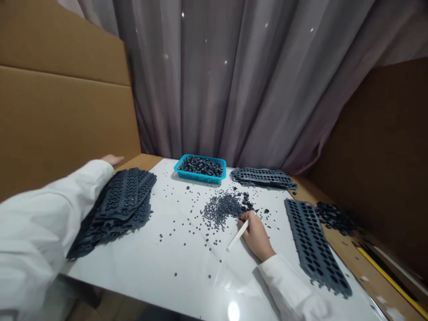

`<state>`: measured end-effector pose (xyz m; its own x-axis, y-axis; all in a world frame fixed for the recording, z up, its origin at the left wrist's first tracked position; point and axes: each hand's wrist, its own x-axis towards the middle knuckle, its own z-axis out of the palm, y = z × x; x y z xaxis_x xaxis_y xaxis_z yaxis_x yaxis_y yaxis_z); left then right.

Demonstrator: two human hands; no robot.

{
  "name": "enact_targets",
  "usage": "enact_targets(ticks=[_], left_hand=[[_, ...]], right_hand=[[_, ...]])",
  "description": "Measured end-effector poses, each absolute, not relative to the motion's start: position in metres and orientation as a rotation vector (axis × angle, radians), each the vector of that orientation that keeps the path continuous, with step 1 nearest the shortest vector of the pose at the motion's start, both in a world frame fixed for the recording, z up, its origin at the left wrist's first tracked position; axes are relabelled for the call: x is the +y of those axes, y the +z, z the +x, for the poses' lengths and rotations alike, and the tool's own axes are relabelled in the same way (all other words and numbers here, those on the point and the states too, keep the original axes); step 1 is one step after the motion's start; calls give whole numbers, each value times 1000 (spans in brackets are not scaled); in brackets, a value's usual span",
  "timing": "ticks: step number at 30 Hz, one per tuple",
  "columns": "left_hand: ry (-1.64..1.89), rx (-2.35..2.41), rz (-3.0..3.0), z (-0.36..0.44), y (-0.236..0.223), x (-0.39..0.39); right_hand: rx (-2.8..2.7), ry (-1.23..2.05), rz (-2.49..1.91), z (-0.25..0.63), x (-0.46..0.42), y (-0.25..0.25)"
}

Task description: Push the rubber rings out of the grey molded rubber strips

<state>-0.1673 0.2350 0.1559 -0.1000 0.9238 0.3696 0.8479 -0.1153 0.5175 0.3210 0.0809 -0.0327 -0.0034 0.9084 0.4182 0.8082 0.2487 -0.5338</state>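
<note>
My right hand (pixel 257 234) rests on the white table (pixel 180 263), closed around a thin white stick (pixel 236 237) that points back toward me. Its fingertips touch the edge of a heap of small dark rubber bits (pixel 223 208). My left hand (pixel 113 159) reaches out past the far end of a stack of dark perforated rubber sheets (pixel 118 205); only a little of it shows beyond the white sleeve, fingers stretched forward, holding nothing that I can see.
A blue basket (pixel 200 170) full of dark bits stands at the back. More punched sheets lie behind it on the right (pixel 264 177) and along the right edge (pixel 314 245). Loose scraps (pixel 336 217) lie farther right. Cardboard walls and a curtain enclose the table.
</note>
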Motion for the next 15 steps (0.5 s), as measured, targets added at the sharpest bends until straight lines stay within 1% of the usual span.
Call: enact_targets(ticks=[4, 8, 12, 15], left_hand=[[596, 2228, 1982, -178, 122, 246], [283, 2205, 2085, -169, 82, 241], [95, 2190, 2162, -164, 48, 222], [15, 2158, 2217, -170, 42, 217]], right_hand=[[-1774, 235, -1534, 324, 78, -35], [-1764, 267, -1515, 324, 78, -35], [-1766, 263, -1475, 324, 77, -31], [-1759, 218, -1482, 325, 76, -31]])
